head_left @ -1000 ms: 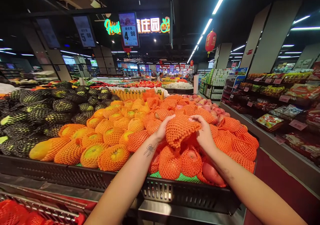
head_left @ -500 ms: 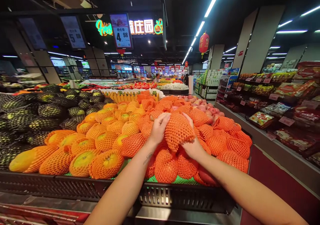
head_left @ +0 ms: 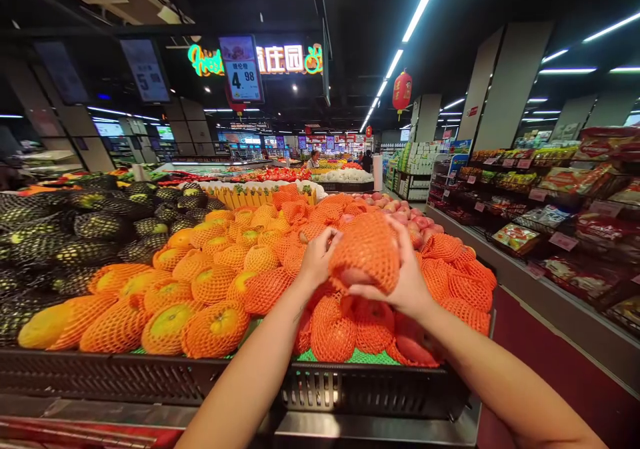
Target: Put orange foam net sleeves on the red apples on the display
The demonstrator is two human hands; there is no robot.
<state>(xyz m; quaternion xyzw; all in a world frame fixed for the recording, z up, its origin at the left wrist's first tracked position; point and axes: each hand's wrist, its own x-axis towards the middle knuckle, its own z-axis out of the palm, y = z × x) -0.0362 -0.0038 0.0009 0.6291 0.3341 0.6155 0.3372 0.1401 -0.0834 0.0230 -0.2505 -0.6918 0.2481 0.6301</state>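
both hands cup one netted fruit [head_left: 367, 252] above the pile [head_left: 330, 322], its long axis running left to right; left hand [head_left: 316, 259] grips its left end, right hand [head_left: 407, 282] beneath; crate rim [head_left: 370, 389] below, aisle [head_left: 540, 369] open rightward.

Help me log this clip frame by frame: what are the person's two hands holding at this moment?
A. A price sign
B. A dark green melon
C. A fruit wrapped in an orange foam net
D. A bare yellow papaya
C: the left hand and the right hand together grip a fruit in an orange foam net, lifted above the netted fruit piled in the black crate.
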